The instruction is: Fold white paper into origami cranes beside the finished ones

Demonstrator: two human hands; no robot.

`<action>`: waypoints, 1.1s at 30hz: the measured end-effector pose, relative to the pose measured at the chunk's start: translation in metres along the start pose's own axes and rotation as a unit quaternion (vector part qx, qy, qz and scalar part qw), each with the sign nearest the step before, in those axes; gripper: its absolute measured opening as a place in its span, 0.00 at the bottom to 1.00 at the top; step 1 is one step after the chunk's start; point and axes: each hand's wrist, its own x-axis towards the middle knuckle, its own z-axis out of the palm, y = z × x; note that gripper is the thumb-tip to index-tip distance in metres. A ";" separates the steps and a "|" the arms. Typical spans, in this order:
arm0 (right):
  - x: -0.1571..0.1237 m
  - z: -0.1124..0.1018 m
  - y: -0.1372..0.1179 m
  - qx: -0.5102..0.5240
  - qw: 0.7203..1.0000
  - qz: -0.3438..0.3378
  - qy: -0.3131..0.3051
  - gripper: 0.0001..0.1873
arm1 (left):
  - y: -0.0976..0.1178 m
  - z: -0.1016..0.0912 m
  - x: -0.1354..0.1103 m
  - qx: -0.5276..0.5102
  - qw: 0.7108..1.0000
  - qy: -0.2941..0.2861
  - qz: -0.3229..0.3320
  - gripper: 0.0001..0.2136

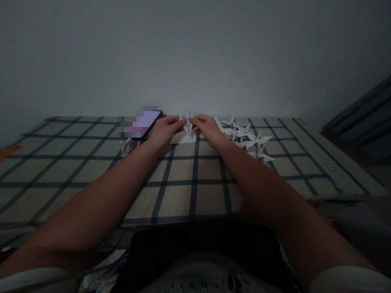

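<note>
Between my two hands stands a white folded paper crane (pixel 187 123), pointed at top and bottom. My left hand (pixel 166 129) pinches its left side with thumb and fingers. On its right side the fingers of my right hand (pixel 207 128) are closed in the same way. A flat piece of white paper (pixel 185 138) lies on the tablecloth just below the crane. To the right of my right hand, several finished-looking white paper cranes (pixel 242 132) lie in a loose cluster, partly hidden by my right forearm.
A phone with a lit screen (pixel 143 124), partly pixelated, leans left of my left hand, with a pale looped object (pixel 128 145) below it. A checked tablecloth (pixel 180 195) covers the table. A plain wall (pixel 195 57) rises behind. Dark slanted panels (pixel 363 118) stand at far right.
</note>
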 end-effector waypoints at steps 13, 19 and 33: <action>-0.002 0.001 -0.002 -0.006 1.000 0.001 -0.013 0.09 | 0.002 -0.003 0.000 0.028 0.999 -0.002 -0.021 0.14; -0.002 0.000 -0.001 -0.007 1.000 0.001 -0.024 0.11 | 0.003 -0.001 -0.002 0.016 1.000 0.005 -0.024 0.15; -0.002 -0.003 0.000 -0.024 0.998 0.003 -0.058 0.13 | -0.002 -0.006 0.000 0.069 0.997 -0.011 0.019 0.20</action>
